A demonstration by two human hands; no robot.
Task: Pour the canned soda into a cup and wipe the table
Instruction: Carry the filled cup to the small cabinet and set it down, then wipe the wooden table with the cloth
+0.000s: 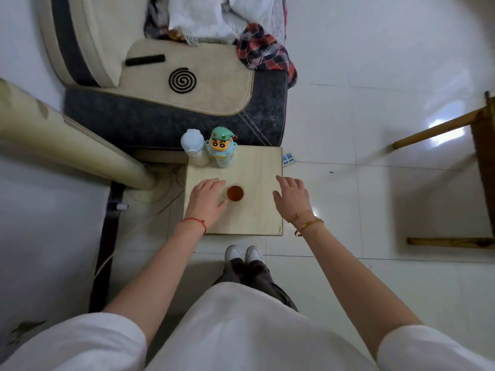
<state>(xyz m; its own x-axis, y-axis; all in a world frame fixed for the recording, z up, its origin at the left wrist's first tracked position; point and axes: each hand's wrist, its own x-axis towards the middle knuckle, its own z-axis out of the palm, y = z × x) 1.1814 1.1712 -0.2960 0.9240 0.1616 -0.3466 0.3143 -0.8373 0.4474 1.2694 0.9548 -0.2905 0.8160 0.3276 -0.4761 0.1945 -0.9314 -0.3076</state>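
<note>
Both hands are hovering with fingers spread, holding nothing: the left hand (207,199) is lying just left of the cup (235,193), the right hand (292,196) farther off over the tabletop (257,167).

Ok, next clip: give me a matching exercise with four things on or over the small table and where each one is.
Things:
1. cup
2. white bottle
3. cartoon-figure bottle
4. right hand

Places:
A. far left corner of the table
B. over the table's right side, fingers spread
C. mid-table, just right of the left hand
D. far edge, right of the white bottle

Pairs: 1-C, 2-A, 3-D, 4-B
</note>
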